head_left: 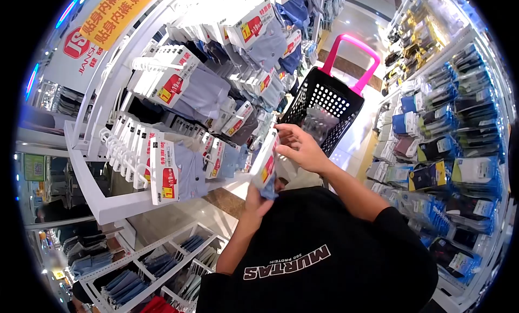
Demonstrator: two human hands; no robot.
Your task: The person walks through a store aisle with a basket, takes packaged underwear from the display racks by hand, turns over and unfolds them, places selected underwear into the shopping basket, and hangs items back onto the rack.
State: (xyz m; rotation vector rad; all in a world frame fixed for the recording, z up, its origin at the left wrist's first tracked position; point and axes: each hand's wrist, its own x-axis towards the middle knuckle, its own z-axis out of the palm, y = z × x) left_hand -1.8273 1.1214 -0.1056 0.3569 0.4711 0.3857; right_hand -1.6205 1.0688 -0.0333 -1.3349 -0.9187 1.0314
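A carded pack of underwear [265, 160] with a white, red and yellow header and light blue cloth is in front of my chest. My left hand [256, 206] grips its lower end, the fingers partly hidden behind it. At the upper edge of the same card, the thumb and curled fingers of my right hand [304, 148] pinch it. Just to the left, similar carded packs [175, 170] hang in rows on white hooks.
Beyond my right hand stands a black perforated shopping basket [346, 105] with a pink handle [371, 70] and a clear-wrapped item [320, 122] inside. A white display rack [116, 207] borders my left side. Shelves of bagged goods [476, 172] line the right. Divided bins [157, 264] stand lower left.
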